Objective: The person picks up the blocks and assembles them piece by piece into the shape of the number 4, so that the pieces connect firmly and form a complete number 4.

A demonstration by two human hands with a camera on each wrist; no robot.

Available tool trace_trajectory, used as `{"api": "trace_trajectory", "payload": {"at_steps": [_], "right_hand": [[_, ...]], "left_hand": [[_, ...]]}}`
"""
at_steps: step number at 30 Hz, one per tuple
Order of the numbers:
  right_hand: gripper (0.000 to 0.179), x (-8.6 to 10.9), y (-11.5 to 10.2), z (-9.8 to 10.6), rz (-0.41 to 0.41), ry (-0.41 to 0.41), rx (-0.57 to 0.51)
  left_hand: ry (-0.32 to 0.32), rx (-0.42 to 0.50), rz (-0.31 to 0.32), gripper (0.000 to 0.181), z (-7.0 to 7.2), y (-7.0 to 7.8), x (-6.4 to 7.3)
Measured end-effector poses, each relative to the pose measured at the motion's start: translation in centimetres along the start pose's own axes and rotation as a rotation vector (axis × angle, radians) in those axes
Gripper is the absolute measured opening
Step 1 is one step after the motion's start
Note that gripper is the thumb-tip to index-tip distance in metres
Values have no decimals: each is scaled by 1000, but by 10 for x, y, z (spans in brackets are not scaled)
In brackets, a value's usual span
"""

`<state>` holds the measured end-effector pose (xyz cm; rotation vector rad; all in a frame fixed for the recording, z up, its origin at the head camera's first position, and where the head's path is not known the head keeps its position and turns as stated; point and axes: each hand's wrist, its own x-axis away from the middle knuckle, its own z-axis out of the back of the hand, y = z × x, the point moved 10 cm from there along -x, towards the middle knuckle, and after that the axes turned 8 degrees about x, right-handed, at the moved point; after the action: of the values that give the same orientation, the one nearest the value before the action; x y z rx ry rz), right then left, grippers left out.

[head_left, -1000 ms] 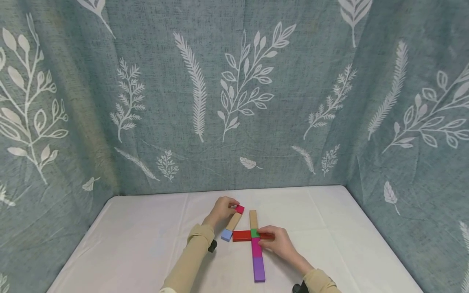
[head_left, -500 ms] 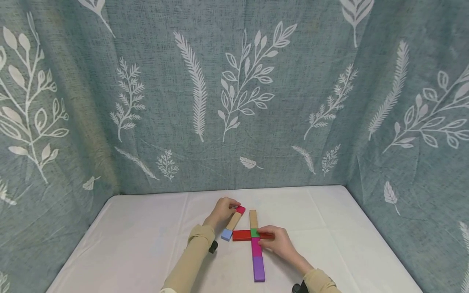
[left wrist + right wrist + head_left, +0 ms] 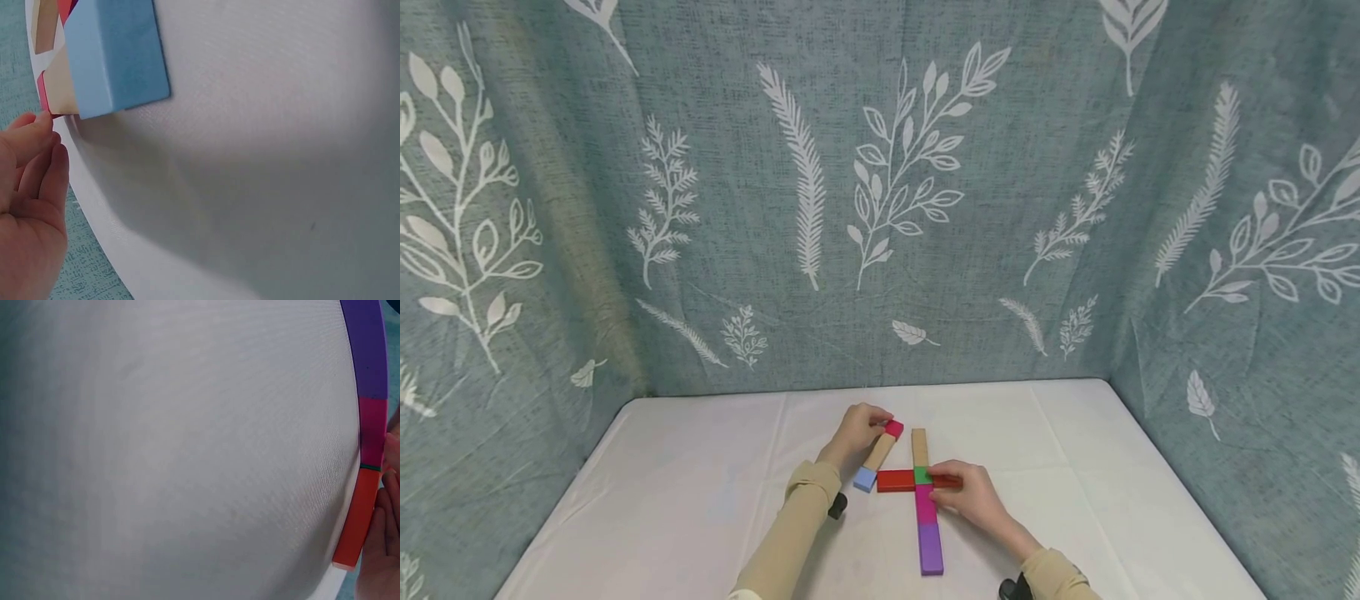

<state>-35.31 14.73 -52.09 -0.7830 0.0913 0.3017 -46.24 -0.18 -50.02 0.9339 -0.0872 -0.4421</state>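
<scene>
In the head view my left hand [image 3: 856, 427] pinches a small crimson block [image 3: 895, 428] at the far end of a slanted row. That row continues with a tan block [image 3: 880, 451] and a light blue block [image 3: 864, 480]. To its right, blocks form a cross around a green block [image 3: 922, 475]: tan [image 3: 920, 447] beyond it, magenta [image 3: 926, 504] and purple [image 3: 930, 548] on the near side, red [image 3: 895, 481] on the left. My right hand [image 3: 966, 492] grips the right-hand red block [image 3: 950, 482], partly hiding it; its fingertips reach the green and magenta blocks.
A white cloth covers the table [image 3: 700, 475]. Behind and on both sides hangs a grey-green curtain [image 3: 715, 208] with white leaf prints. Part of the blue block [image 3: 119, 56] is close in the left wrist view.
The crimson block and the left fingertips have shifted very slightly to the right. My right hand and the cross hold their place.
</scene>
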Motion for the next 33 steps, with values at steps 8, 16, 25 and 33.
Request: {"api": "trace_trajectory", "payload": {"at_steps": [8, 16, 25, 33], "right_hand": [[33, -4, -2, -4, 12, -8, 0], [33, -9, -4, -4, 26, -13, 6], [33, -14, 0, 1, 20, -9, 23], [32, -18, 3, 6, 9, -6, 11]], "left_hand": [[25, 18, 1, 25, 7, -5, 3], [104, 51, 30, 25, 26, -14, 7], [257, 142, 13, 24, 68, -14, 18], [281, 255, 123, 28, 91, -30, 30]]}}
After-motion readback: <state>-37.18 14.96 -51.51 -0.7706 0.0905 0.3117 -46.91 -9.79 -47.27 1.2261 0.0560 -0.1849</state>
